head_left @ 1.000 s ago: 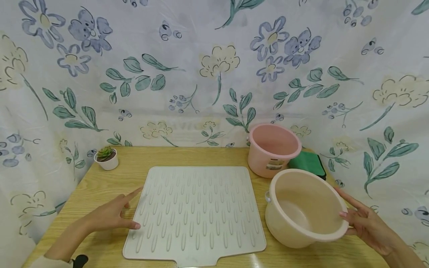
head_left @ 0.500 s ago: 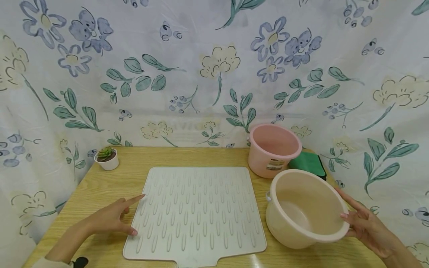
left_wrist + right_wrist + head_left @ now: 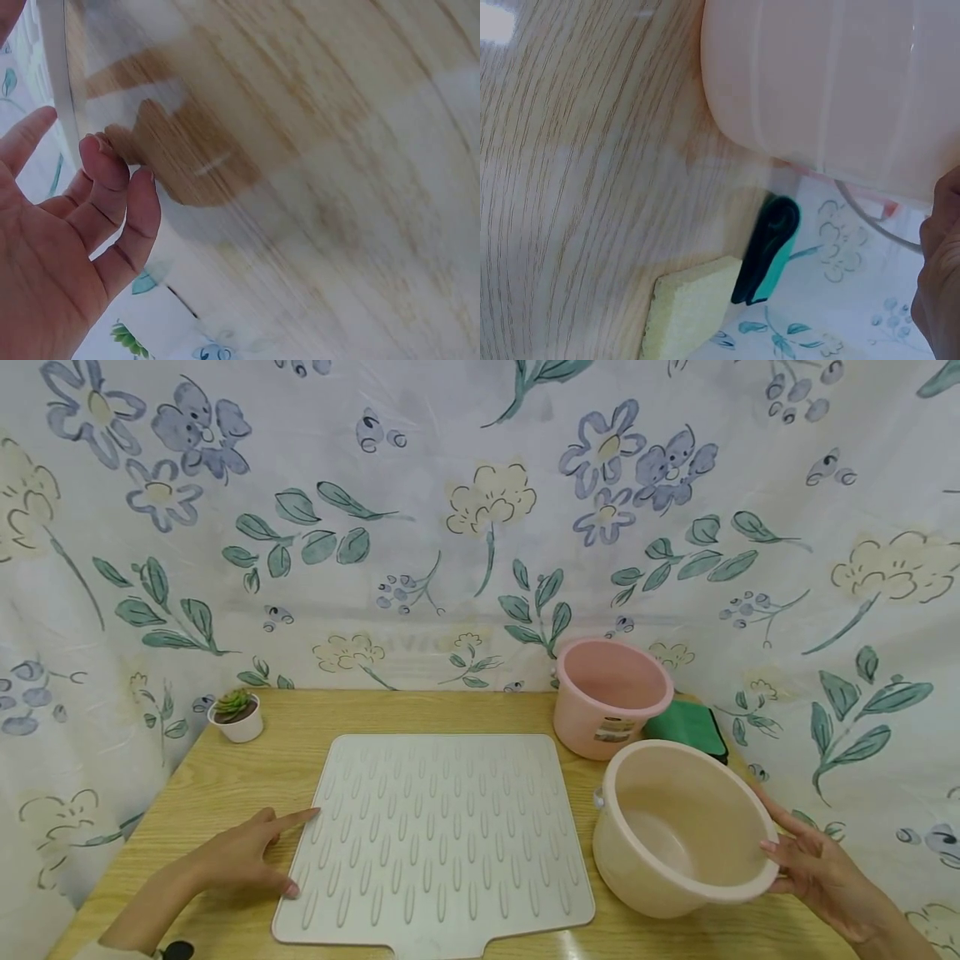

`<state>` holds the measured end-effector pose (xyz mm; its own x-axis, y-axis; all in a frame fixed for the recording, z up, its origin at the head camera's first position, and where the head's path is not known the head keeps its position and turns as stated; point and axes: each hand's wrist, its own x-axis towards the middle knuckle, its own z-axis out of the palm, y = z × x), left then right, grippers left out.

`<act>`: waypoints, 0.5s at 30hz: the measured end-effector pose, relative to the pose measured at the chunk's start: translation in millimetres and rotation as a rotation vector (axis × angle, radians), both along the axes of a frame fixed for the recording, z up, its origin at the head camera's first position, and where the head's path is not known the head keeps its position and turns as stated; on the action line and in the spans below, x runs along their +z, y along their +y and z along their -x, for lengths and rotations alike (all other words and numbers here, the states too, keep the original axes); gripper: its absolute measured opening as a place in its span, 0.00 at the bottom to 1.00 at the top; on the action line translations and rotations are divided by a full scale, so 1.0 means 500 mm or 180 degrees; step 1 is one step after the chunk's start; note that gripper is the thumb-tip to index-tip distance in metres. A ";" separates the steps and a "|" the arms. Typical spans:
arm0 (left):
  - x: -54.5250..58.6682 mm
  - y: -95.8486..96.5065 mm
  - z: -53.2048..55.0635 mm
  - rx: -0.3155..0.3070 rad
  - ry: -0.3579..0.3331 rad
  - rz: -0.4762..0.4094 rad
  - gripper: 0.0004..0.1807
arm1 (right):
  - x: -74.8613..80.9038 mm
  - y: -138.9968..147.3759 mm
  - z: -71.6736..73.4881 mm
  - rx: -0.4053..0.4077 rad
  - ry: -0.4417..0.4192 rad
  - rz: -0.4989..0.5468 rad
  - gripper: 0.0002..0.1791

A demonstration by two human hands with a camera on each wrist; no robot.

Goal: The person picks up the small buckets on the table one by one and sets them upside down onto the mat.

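A white board (image 3: 442, 835) with rows of raised oblong ridges and a tab at its front lies flat on the table. My left hand (image 3: 236, 852) is at the board's left edge, index finger extended and thumb apart, their tips touching or very near the edge. In the left wrist view the other fingers of the left hand (image 3: 60, 232) are bent loosely, holding nothing. A cream bucket (image 3: 660, 877) stands right of the board, its opening facing me. My right hand (image 3: 828, 868) grips its right rim, thumb over the edge and fingers on the outside, partly hidden.
Behind the cream bucket stands a pink bucket (image 3: 600, 727), beside a folded green cloth (image 3: 688, 727) with a dark edge. A pale yellow block (image 3: 690, 300) lies near the cloth in the right wrist view. A potted succulent (image 3: 238, 718) sits at the back left; a floral curtain (image 3: 420, 527) hangs behind.
My left hand has slid a little toward me along the board's left edge, its thumb tip moving down and left. The right hand and cream bucket stay about where they were.
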<state>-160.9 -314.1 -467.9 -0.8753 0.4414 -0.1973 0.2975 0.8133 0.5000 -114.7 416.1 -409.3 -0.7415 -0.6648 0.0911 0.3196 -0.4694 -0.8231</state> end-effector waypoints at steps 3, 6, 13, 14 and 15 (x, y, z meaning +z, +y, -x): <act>-0.003 -0.001 -0.001 0.0008 0.0029 0.0015 0.53 | -0.003 0.001 -0.002 -0.0103 0.0024 -0.0099 0.39; -0.007 -0.002 -0.002 0.0029 0.0026 0.0014 0.53 | -0.007 0.001 -0.006 -0.0246 0.0033 -0.0200 0.38; -0.006 0.000 -0.003 0.0061 -0.0016 -0.0018 0.54 | -0.016 -0.006 -0.018 -0.0607 0.0025 -0.0369 0.38; -0.005 0.000 -0.003 0.0062 -0.0014 -0.0012 0.54 | -0.017 -0.008 -0.020 -0.0667 0.0048 -0.0383 0.38; -0.005 0.000 -0.003 0.0072 -0.0017 -0.0008 0.55 | -0.019 -0.011 -0.022 -0.0721 0.0074 -0.0395 0.38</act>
